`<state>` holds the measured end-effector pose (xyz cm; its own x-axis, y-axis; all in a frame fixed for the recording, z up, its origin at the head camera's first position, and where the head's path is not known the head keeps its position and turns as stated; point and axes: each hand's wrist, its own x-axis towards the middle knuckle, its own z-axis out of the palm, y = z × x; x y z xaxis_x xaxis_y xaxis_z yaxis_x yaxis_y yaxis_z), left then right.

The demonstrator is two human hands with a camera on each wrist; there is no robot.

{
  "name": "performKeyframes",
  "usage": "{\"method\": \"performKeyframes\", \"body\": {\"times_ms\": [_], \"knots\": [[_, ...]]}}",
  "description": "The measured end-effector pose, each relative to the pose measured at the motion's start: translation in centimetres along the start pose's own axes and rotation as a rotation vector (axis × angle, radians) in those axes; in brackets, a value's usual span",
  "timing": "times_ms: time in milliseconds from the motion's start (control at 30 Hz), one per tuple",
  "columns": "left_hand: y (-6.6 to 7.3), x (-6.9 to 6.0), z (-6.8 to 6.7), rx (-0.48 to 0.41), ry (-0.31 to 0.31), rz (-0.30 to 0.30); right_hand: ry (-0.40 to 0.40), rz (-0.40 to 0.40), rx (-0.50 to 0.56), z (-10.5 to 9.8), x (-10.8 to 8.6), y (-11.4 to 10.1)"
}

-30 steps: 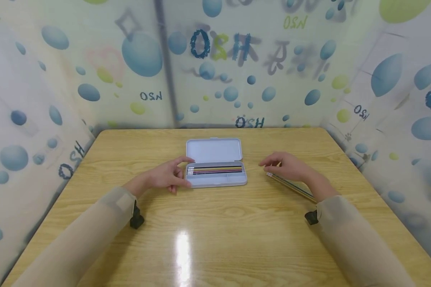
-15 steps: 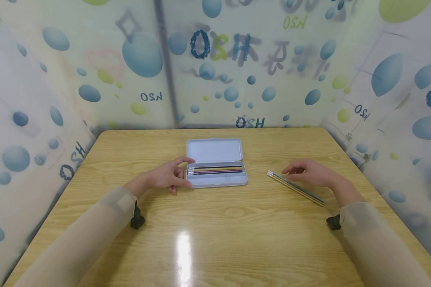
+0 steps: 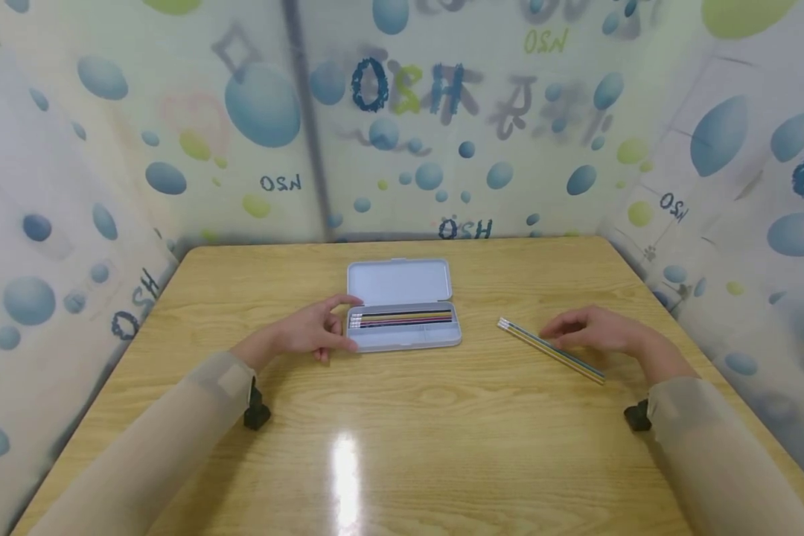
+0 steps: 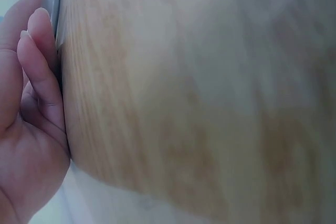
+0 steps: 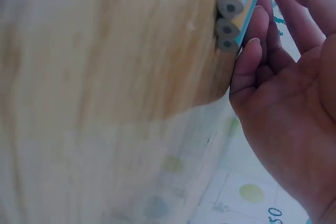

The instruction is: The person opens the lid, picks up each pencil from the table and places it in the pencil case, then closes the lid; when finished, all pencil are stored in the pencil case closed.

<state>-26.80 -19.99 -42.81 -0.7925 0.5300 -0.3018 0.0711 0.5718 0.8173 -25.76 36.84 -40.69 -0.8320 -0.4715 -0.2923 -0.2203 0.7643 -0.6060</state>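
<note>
An open white pencil case (image 3: 402,344) lies at mid-table, its lid (image 3: 399,281) folded back. Several pencils (image 3: 405,318) lie side by side in its rear compartment, eraser ends to the left. My left hand (image 3: 306,327) grips the case's left end, index finger at the hinge corner and thumb at the front corner. To the right, three loose pencils (image 3: 551,350), yellow and blue, lie together at a slant; the right wrist view shows their flat ends (image 5: 229,8). My right hand (image 3: 592,328) hovers close by their far side, fingers loosely bent and holding nothing; contact is unclear.
The wooden table (image 3: 409,439) has a strip of glare near the front. Printed curtain walls (image 3: 402,149) enclose its back and both sides. A smaller front compartment (image 3: 442,335) of the case shows no pencils.
My right hand has drawn back rightward and toward me, along the loose pencils, uncovering them. The left hand and the case stay in place.
</note>
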Motion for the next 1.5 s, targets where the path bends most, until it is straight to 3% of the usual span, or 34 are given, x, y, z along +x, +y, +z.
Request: {"method": "performKeyframes", "body": {"times_ms": [500, 833, 1200, 1500], "knots": [[-0.12, -0.4, 0.1, -0.008, 0.001, 0.0, -0.027, 0.015, 0.073, 0.08, 0.79, 0.1], [-0.06, -0.31, -0.04, -0.009, 0.003, 0.006, 0.011, -0.015, 0.045, 0.12, 0.78, 0.0], [-0.18, -0.11, -0.09, 0.0, 0.003, 0.008, 0.01, -0.018, 0.073, 0.27, 0.87, -0.17], [-0.05, -0.03, 0.09, -0.018, -0.006, 0.016, 0.009, -0.024, 0.037, 0.22, 0.63, -0.45]]}}
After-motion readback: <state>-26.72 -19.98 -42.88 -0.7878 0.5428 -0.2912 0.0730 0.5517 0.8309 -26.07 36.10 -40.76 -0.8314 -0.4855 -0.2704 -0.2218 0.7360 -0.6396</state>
